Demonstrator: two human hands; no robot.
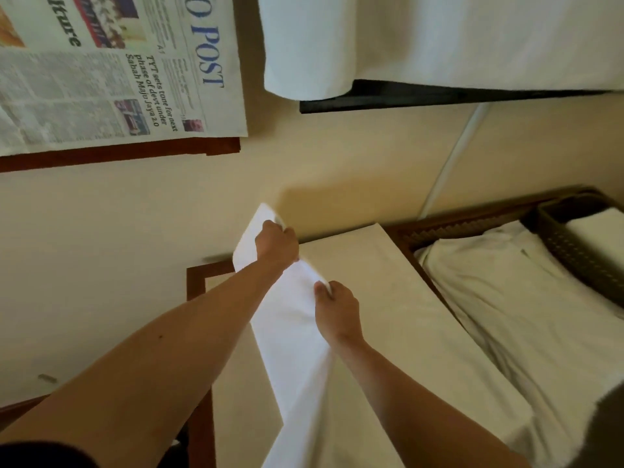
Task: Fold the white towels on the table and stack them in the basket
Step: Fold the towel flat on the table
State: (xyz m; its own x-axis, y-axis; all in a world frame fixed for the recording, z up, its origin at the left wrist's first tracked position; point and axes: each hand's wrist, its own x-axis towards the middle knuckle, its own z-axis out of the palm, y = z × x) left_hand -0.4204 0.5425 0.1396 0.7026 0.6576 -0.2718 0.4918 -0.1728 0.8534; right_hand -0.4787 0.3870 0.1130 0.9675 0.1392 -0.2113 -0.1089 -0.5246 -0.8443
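I hold a white towel (290,332) stretched lengthwise above the cloth-covered table (388,298). My left hand (277,243) grips its far end, where a corner sticks up past my fingers. My right hand (337,310) pinches the towel's right edge a little nearer to me. The rest of the towel hangs down toward the bottom of the view. A dark woven basket (574,244) stands at the right with a folded white towel (597,238) inside it. A heap of crumpled white towels (506,315) lies next to the basket.
A newspaper (111,69) covers a red-edged surface at the upper left. A white-draped bed (439,38) on a dark base fills the upper right. Cream floor (135,248) lies between them. The table's dark wooden edge (196,278) shows at its left.
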